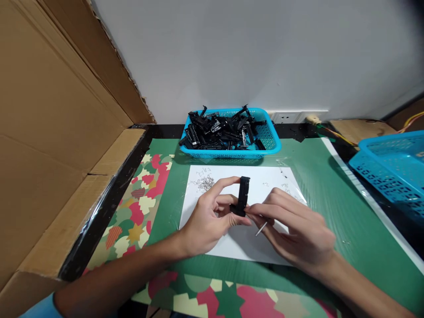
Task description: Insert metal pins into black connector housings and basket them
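Note:
My left hand is closed around a black plastic part, long and narrow with a wider foot at its lower end. The part stands roughly upright between my fingers and thumb, above a white sheet. My right hand is closed too, its fingertips touching the part near its lower right end. Out from under those fingers sticks a thin silvery rod; its other end is hidden in the hand. Whether a tiny piece sits between the fingertips I cannot make out. Behind my left hand, a pile of tiny wire-like pieces lies on the sheet.
A blue basket heaped with black plastic parts stands at the back by the wall. Another blue basket is at the right. Cardboard walls the left side. A plug with wires sits in the wall socket.

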Demonstrator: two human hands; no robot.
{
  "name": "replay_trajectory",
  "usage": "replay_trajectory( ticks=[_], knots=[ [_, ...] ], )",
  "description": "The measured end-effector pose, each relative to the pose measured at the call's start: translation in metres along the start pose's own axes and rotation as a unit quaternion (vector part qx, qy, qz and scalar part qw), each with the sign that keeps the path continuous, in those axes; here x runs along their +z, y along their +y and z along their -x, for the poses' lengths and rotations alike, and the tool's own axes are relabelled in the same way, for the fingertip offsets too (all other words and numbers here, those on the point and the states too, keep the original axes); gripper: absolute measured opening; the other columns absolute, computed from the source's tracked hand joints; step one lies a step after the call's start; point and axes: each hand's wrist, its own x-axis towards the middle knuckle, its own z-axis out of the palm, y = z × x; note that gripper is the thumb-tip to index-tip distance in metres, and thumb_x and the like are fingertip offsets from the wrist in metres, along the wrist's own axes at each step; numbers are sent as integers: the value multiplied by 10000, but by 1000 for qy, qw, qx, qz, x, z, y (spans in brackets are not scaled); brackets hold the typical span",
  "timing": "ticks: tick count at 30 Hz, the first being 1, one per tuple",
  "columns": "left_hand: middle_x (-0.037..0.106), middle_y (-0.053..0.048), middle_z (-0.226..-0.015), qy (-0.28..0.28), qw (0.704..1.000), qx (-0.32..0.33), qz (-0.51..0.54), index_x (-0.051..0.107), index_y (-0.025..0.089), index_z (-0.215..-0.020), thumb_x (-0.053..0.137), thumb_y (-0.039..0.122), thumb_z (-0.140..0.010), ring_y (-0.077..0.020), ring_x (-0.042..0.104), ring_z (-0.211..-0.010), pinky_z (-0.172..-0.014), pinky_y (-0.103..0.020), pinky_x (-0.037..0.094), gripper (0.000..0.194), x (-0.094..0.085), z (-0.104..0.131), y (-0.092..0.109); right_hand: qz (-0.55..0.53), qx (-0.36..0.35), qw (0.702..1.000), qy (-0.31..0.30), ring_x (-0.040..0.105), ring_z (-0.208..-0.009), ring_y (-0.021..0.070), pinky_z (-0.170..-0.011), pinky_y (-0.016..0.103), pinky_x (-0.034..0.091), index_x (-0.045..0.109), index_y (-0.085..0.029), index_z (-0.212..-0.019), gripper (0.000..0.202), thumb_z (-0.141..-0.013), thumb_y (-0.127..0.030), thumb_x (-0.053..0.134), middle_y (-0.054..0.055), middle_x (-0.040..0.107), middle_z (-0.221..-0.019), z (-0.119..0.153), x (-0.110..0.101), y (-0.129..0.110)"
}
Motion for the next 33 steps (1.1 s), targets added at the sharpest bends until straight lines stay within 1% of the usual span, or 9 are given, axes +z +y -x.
replay_trajectory(
  ticks=[3,6,11,14,16,18,23,28,33],
  knots=[
    [799,-66,-961,26,999,7,-24,615,238,-1430,950,390,-801,-140,680,-672,-577,-230,537,729,1,0,3,19,-10,1000,-4,520,-673,175,-598,333,416,659,-222,-1187,364,-937,40,628,20,639,-769,-2,-3,0],
    [812,-78,-975,43,996,31,-69,656,222,-1386,958,395,-787,-189,738,-779,-655,-265,576,693,1,1,7,35,-23,999,-10,528,-669,178,-597,337,417,658,-224,-1190,370,-924,32,651,21,638,-768,-3,-5,1],
    [822,-81,-1021,40,988,59,-133,614,248,-1479,914,414,-842,-232,773,-865,-741,-321,620,724,-2,3,8,-4,12,1000,-20,522,-686,178,-614,336,430,683,-211,-1153,297,-937,-9,659,33,638,-800,-1,-4,-1],
    [822,-80,-1024,38,990,55,-127,610,254,-1484,908,416,-849,-236,779,-875,-759,-326,632,719,-3,4,8,-25,16,999,-19,523,-701,178,-622,333,430,681,-206,-1171,319,-935,8,658,33,640,-803,-1,-3,-1],
    [822,-76,-1018,32,993,47,-103,609,261,-1478,914,410,-843,-220,777,-832,-725,-311,633,720,-2,4,7,-28,19,999,-20,529,-708,178,-623,330,432,682,-206,-1179,334,-936,20,650,33,644,-799,0,-2,-1],
    [821,-73,-1014,27,997,35,-69,601,266,-1472,922,400,-835,-184,756,-731,-632,-276,614,726,-2,4,5,-30,16,999,-16,534,-709,179,-621,331,434,687,-206,-1181,343,-938,30,636,39,653,-807,-1,-2,-1],
    [816,-73,-983,13,1000,-11,-6,577,262,-1480,930,385,-824,-72,591,-462,-401,-180,456,755,-2,2,3,-23,3,1000,-12,560,-675,177,-592,331,422,720,-247,-1213,411,-942,38,603,32,669,-801,-3,-4,0],
    [807,-81,-944,-8,998,-66,9,583,214,-1472,923,429,-824,-71,588,-443,-370,-163,433,762,-2,-2,8,29,-12,999,-4,582,-667,162,-575,317,423,733,-275,-1242,441,-947,38,635,20,665,-817,0,-7,5],
    [787,-92,-997,-49,997,-65,7,598,222,-1521,824,493,-919,-57,559,-428,-389,-187,391,698,-3,-3,12,48,-24,998,-37,583,-751,179,-650,334,477,647,-256,-1415,558,-944,43,676,40,698,-899,1,-14,13]
  ],
)
